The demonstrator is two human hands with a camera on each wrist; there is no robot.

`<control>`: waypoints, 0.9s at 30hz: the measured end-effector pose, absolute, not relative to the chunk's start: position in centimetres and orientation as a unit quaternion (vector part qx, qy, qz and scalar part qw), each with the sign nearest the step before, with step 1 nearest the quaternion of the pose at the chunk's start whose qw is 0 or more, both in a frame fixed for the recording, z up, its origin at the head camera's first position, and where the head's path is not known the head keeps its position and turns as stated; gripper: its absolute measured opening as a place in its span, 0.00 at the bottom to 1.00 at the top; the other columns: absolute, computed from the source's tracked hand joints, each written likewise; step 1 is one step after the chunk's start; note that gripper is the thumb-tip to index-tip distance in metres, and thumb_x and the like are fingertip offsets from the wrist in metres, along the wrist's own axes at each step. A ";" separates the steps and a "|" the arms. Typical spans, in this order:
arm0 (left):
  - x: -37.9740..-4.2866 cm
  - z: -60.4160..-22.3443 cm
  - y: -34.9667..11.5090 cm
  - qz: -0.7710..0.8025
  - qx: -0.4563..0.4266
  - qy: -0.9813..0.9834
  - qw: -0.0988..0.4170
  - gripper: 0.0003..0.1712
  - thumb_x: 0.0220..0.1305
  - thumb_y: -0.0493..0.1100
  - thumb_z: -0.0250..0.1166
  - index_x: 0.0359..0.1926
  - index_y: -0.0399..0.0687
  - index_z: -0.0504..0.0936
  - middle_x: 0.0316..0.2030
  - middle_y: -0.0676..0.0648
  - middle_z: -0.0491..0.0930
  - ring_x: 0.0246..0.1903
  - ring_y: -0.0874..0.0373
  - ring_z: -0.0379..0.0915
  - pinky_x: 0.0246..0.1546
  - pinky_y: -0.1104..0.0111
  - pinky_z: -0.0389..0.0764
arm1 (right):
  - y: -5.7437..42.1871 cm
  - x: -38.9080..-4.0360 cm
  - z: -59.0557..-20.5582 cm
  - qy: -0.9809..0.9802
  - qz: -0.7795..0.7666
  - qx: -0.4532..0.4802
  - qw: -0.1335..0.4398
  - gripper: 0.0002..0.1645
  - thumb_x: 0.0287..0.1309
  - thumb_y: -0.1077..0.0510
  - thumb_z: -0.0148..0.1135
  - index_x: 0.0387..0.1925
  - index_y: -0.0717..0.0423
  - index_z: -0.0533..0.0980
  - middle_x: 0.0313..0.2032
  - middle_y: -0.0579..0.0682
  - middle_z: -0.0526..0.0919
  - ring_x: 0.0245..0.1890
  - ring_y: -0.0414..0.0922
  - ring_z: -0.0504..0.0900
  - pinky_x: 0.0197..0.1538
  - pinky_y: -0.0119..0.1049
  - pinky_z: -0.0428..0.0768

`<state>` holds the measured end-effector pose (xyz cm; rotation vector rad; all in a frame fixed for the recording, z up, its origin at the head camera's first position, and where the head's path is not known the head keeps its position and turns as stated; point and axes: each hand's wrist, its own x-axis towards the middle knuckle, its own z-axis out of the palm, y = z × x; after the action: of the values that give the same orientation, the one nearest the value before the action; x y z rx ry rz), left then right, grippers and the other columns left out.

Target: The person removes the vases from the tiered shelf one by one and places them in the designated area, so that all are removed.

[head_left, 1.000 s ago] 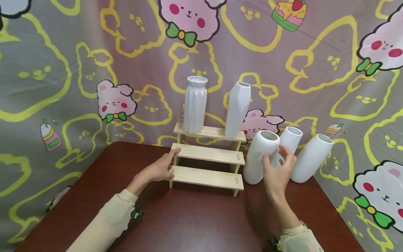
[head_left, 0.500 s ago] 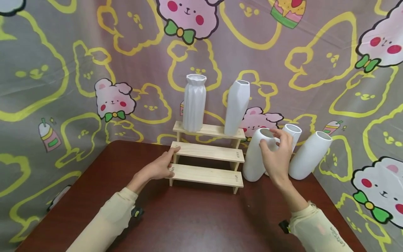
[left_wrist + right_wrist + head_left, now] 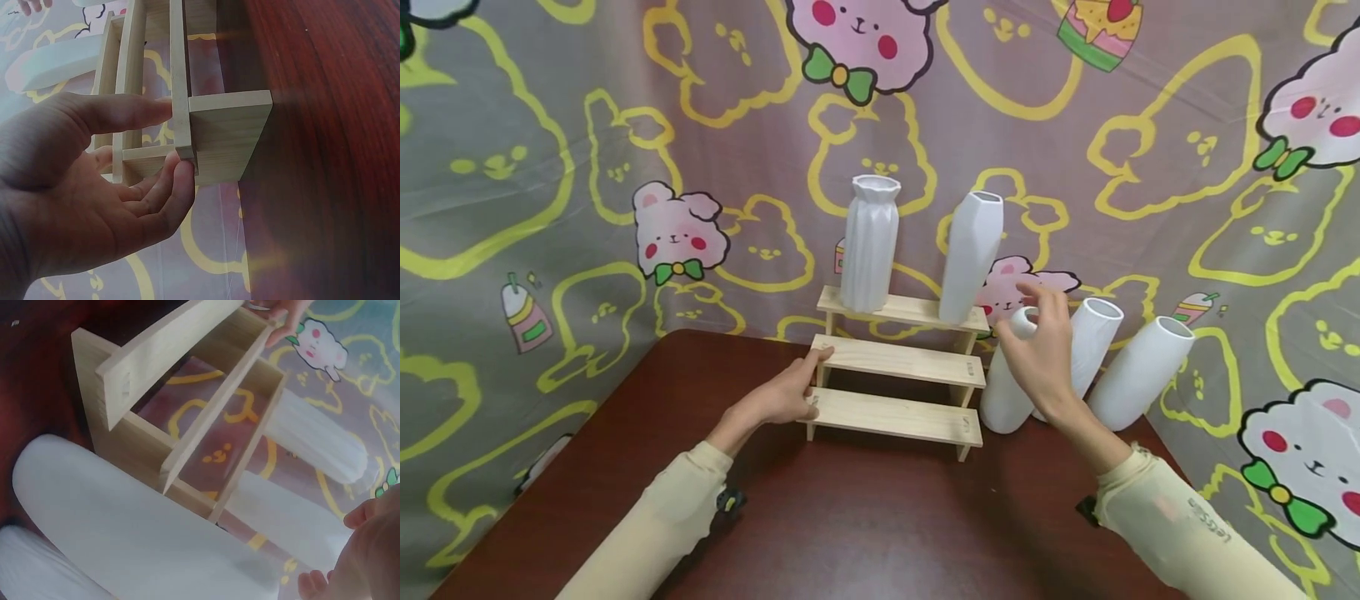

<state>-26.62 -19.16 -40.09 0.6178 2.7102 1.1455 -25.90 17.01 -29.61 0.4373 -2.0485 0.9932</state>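
Observation:
My left hand (image 3: 778, 396) grips the left end of a three-step wooden stand (image 3: 895, 360). In the left wrist view the thumb lies on a board (image 3: 180, 75) and curled fingers meet its end. My right hand (image 3: 1041, 358) holds nothing; thumb and fingers are spread in a curve over the mouth of a smooth white vase (image 3: 1003, 400), partly hiding it. On the top step stand a white pleated vase (image 3: 870, 250) at the left and a white faceted vase (image 3: 972, 258) at the right. In the right wrist view the fingers are near the faceted vase's top.
Right of the stand, two more white vases, one behind my right hand (image 3: 1096, 342) and a smooth one (image 3: 1142, 375), stand on the dark red-brown table (image 3: 865, 517). A cartoon-printed curtain (image 3: 760, 150) hangs close behind and along both sides.
My right hand has risen from the side of the nearest smooth vase to above its mouth, moving slightly left. The left hand keeps its hold on the stand; the vases stay put.

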 end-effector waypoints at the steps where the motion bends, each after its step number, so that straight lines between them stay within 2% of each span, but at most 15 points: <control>1: -26.6 -40.0 -19.2 0.380 0.205 0.899 0.067 0.63 0.51 0.23 0.70 0.81 0.48 0.45 0.42 0.36 0.66 0.31 0.52 0.64 0.27 0.63 0.68 | 16.8 -26.1 -29.5 -0.812 0.390 0.174 0.397 0.29 0.53 0.69 0.67 0.59 0.65 0.75 0.53 0.61 0.74 0.53 0.55 0.75 0.54 0.49 0.75; 4: -26.6 -39.9 -19.2 0.379 0.205 0.900 0.067 0.63 0.51 0.23 0.70 0.81 0.48 0.45 0.42 0.36 0.66 0.31 0.52 0.65 0.27 0.64 0.69 | 16.4 -26.7 -29.0 -0.820 0.383 0.177 0.387 0.30 0.55 0.66 0.70 0.60 0.66 0.73 0.53 0.63 0.73 0.53 0.55 0.76 0.54 0.46 0.76; 14: -26.7 -40.2 -19.3 0.380 0.206 0.899 0.068 0.63 0.51 0.24 0.71 0.81 0.50 0.45 0.42 0.36 0.67 0.30 0.53 0.64 0.27 0.64 0.69 | 16.4 -29.3 -27.4 -0.863 0.391 0.143 0.287 0.38 0.58 0.52 0.75 0.62 0.69 0.69 0.57 0.66 0.70 0.56 0.61 0.75 0.58 0.52 0.75; 18: -26.6 -40.1 -19.3 0.389 0.200 0.897 0.070 0.63 0.51 0.23 0.70 0.81 0.50 0.45 0.44 0.36 0.66 0.30 0.53 0.64 0.27 0.63 0.69 | 16.6 -30.7 -26.6 -0.872 0.411 0.123 0.235 0.45 0.58 0.47 0.75 0.65 0.70 0.65 0.59 0.67 0.71 0.58 0.61 0.75 0.58 0.53 0.75; 24: -26.6 -40.1 -19.2 0.389 0.202 0.896 0.073 0.63 0.52 0.23 0.70 0.81 0.50 0.45 0.42 0.35 0.66 0.29 0.53 0.63 0.27 0.63 0.68 | 16.5 -32.4 -25.8 -0.871 0.466 0.065 0.143 0.59 0.53 0.38 0.77 0.73 0.64 0.58 0.64 0.64 0.69 0.62 0.58 0.72 0.58 0.53 0.74; 27: -26.7 -40.2 -19.3 0.385 0.204 0.897 0.071 0.63 0.52 0.23 0.70 0.81 0.50 0.45 0.42 0.35 0.66 0.29 0.53 0.64 0.27 0.64 0.68 | 16.1 -33.1 -25.7 -0.858 0.497 0.053 0.117 0.62 0.50 0.37 0.78 0.74 0.63 0.56 0.65 0.64 0.68 0.62 0.58 0.71 0.60 0.53 0.73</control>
<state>-26.69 -19.27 -40.18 0.6128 2.6984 1.1562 -33.08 16.14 -25.66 0.1542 -2.5116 1.4554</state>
